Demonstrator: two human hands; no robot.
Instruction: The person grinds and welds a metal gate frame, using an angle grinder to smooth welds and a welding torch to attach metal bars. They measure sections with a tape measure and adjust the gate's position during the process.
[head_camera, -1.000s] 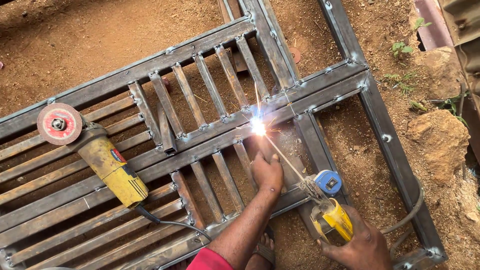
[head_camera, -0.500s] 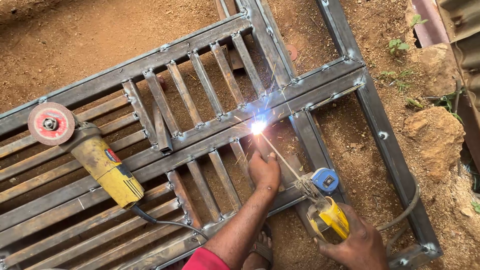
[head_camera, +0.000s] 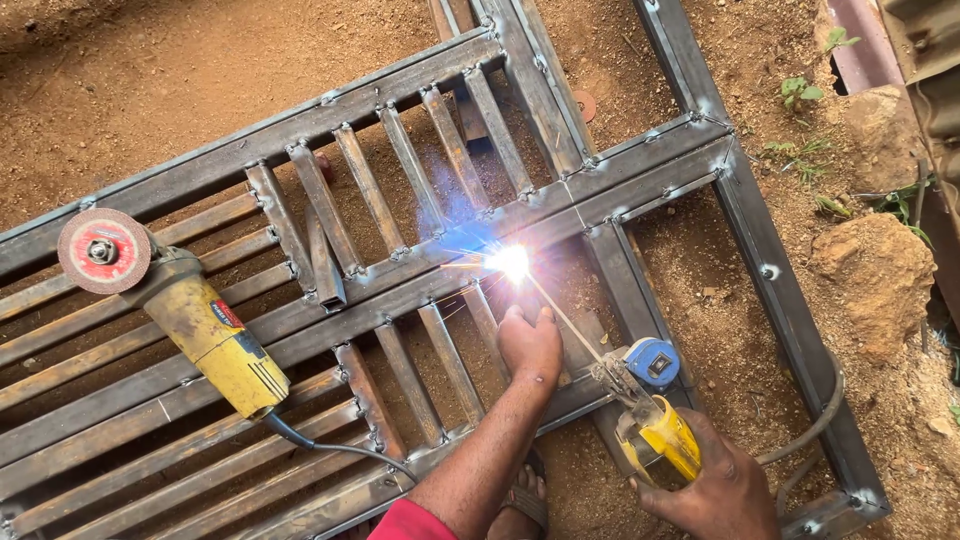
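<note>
- A red label is seen on the yellow angle grinder (head_camera: 205, 335), laid on the steel gate frame (head_camera: 300, 140) at left.
- The yellow electrode holder (head_camera: 660, 440) is gripped by the closed right hand (head_camera: 715, 485); its rod (head_camera: 565, 320) meets the bright arc (head_camera: 513, 262).
- The left hand (head_camera: 530, 345) is rested, fingers curled, on a bar.
- Since earlier, the arc is seen slightly brighter, with blue smoke.
</note>
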